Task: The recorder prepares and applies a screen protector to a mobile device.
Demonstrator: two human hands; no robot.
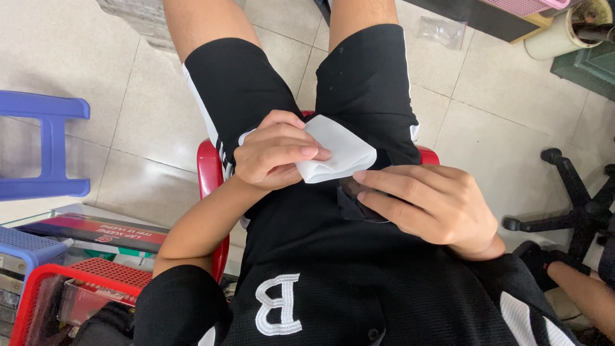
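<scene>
Right now my left hand (278, 150) pinches a small white wipe (336, 148) at the middle of the frame, thumb and fingers closed on its folded left edge, while my right hand (435, 205) lies just below and to the right, fingers stretched long and close together, their tips resting on a dark, glossy flat thing (359, 202) on my lap. I judge the wiping barely under way: the cloth is out and folded, its lower corner hanging just above the dark piece, but I cannot tell whether it touches the surface yet, and most of that surface is hidden under my fingers. The wipe looks thin, soft and matte, with a rounded fold; the dark piece looks smooth and thin-edged, almost lost against my black shorts (365, 83) of fine knit. I sit on a red plastic stool (208, 170), hard and shiny. The floor tiles (500, 122) are pale and smooth. At the left edge stands a blue plastic stool (51, 150), and at lower left a red mesh basket (96, 275).
</scene>
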